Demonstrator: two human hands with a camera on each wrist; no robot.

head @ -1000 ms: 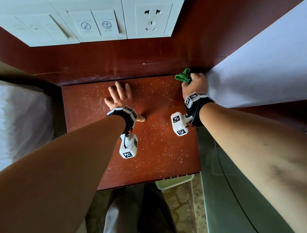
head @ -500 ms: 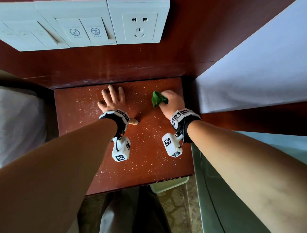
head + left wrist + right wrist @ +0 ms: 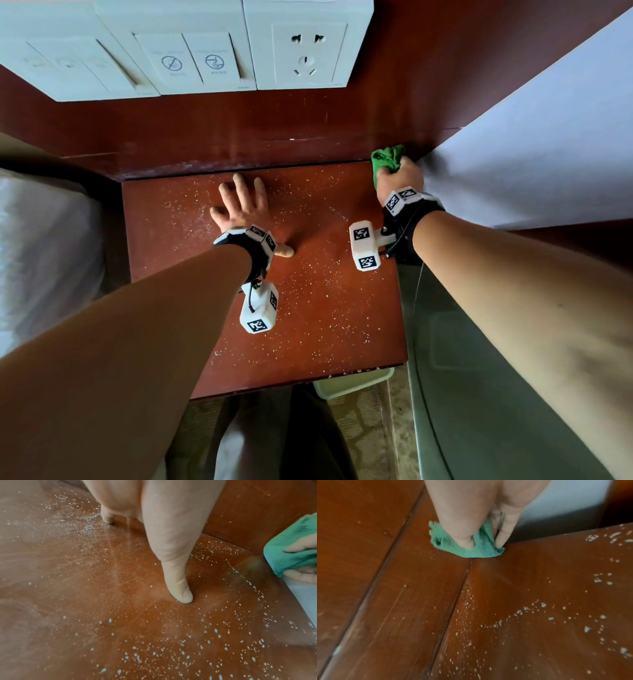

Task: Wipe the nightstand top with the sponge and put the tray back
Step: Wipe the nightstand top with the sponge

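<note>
Right hand (image 3: 399, 178) grips green sponge (image 3: 387, 161) at far corner of speckled nightstand top (image 3: 325, 308); left hand (image 3: 245, 209), well left of it, lies flat, fingers spread.

The left hand (image 3: 245, 209) lies flat on the speckled nightstand top (image 3: 322, 308). The right hand (image 3: 399, 178) grips a green sponge (image 3: 387, 159), maybe cloth, at the far right corner.

1. The right hand (image 3: 399, 178), gripping the green sponge (image 3: 387, 161), is back at the worktop's (image 3: 325, 308) far right corner, having been nearer the middle half a second ago.
2. The sponge now touches the back panel (image 3: 385, 574).
</note>
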